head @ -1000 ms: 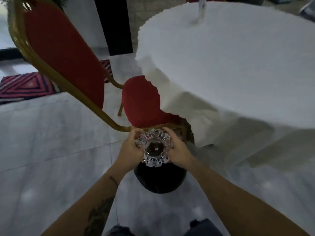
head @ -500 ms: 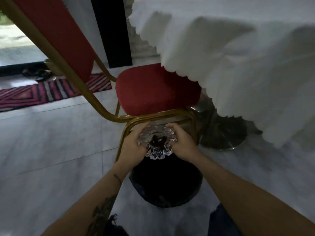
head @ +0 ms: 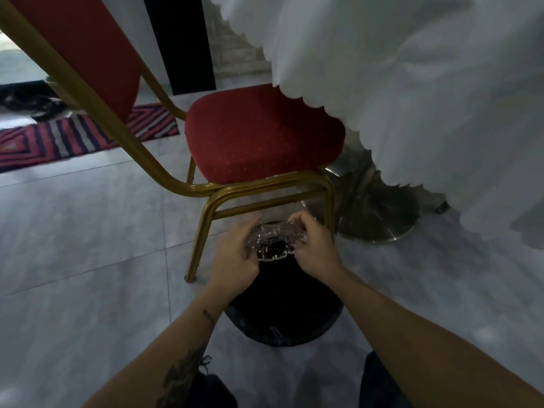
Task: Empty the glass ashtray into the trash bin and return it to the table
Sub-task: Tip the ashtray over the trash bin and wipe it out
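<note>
The glass ashtray is cut glass with a scalloped rim and dark contents in its bowl. It is tilted away from me, held between both hands. My left hand grips its left side and my right hand grips its right side. Directly below it stands the black trash bin, lined with a dark bag, on the grey floor. The table rises at the upper right under a white scalloped cloth; its top is out of view.
A red chair with a gold frame stands just beyond the bin, its front leg close to my left hand. The table's steel base sits to the right. A striped rug lies at the far left.
My view has dropped lower and closer to the floor. Both hands carried the ashtray down over the bin and tipped it away from me.
</note>
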Demonstrator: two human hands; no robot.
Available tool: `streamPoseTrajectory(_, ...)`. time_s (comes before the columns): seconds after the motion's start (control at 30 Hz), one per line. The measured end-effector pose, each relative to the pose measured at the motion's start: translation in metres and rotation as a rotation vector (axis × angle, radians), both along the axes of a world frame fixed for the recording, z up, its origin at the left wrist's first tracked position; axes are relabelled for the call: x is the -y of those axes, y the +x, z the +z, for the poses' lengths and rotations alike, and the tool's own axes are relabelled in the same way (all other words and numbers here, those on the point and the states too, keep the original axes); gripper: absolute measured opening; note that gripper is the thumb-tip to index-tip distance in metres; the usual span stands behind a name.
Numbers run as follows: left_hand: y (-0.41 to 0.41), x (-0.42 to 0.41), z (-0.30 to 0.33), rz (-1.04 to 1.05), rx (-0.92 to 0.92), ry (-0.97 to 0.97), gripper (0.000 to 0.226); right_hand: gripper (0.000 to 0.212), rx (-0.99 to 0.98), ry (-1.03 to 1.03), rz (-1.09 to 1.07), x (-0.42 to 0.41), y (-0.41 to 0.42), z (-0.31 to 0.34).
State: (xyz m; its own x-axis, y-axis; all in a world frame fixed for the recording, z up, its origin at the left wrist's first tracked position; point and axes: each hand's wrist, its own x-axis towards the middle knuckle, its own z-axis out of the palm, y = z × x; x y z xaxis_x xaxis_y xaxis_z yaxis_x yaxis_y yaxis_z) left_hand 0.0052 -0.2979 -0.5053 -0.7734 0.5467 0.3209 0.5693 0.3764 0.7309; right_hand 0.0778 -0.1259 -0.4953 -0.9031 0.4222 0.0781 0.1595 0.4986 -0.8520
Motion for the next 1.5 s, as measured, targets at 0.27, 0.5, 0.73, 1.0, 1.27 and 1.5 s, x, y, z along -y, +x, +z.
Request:
streamPoseTrajectory(0.27,-0.001,0.007,-0.006,-0.095,-0.08,-0.148,0.055,0.042,-0.117,0.21,0.1,-0.002,0.008,-0.012)
streamPoseTrajectory(0.5,0.0,0.015,0.002,-0.195,-0.339,-0.225,0.051,0.042,-0.099,0.333,0.234,-0.013,0.019,-0.018)
streamPoseTrajectory(0.73,0.0,0.019,0.0,-0.252,-0.523,-0.265,0.047,0.057,-0.154,0.521,0.385,-0.024,0.024,-0.017)
streamPoseTrajectory(1.0,-0.01,0.024,0.01,-0.345,-0.739,-0.277,0.043,0.04,-0.239,0.7,0.467,-0.031,0.029,0.001)
streamPoseTrajectory(1.27,-0.024,0.024,0.032,-0.373,-0.885,-0.253,0.045,0.041,-0.318,0.829,0.552,-0.035,0.023,0.031)
streamPoseTrajectory(1.5,-0.026,0.025,0.047,-0.397,-0.935,-0.244,0.053,0.035,-0.359,0.947,0.642,-0.045,0.021,0.054)
